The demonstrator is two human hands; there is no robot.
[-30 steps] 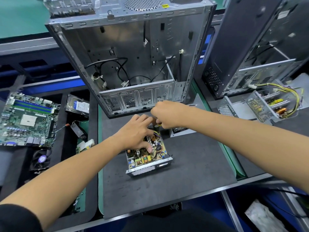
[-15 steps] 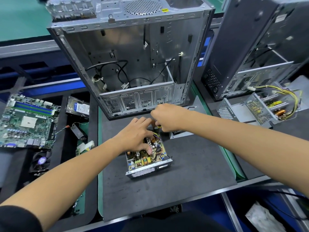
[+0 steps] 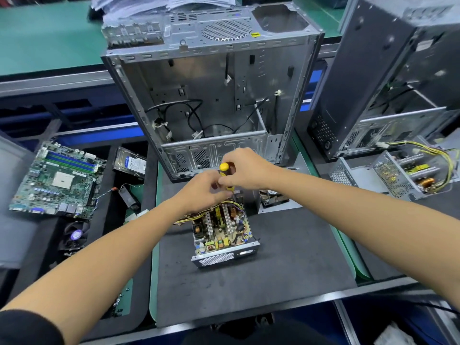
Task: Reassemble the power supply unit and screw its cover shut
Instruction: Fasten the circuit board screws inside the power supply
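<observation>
The power supply unit [image 3: 221, 230] lies open on the dark mat [image 3: 273, 275], its circuit board and yellow wires exposed and its grille end facing me. Its cover [image 3: 273, 199], with a fan inside, lies just behind it to the right. My right hand [image 3: 249, 170] grips a yellow-handled screwdriver [image 3: 224, 167] upright above the unit's far end. The fingers of my left hand [image 3: 199, 192] pinch the lower part of the screwdriver, and they hide its tip.
An empty computer case [image 3: 211, 100] stands right behind the hands. To the left lie a motherboard [image 3: 57, 180], a hard drive [image 3: 130, 164] and a cooler fan [image 3: 74, 235]. A second case [image 3: 373, 83] and another open power supply [image 3: 408, 175] sit at the right.
Both hands have lifted off the circuit board to just above the unit's far end. The yellow screwdriver now shows upright in my right hand, with my left fingers at its lower part.
</observation>
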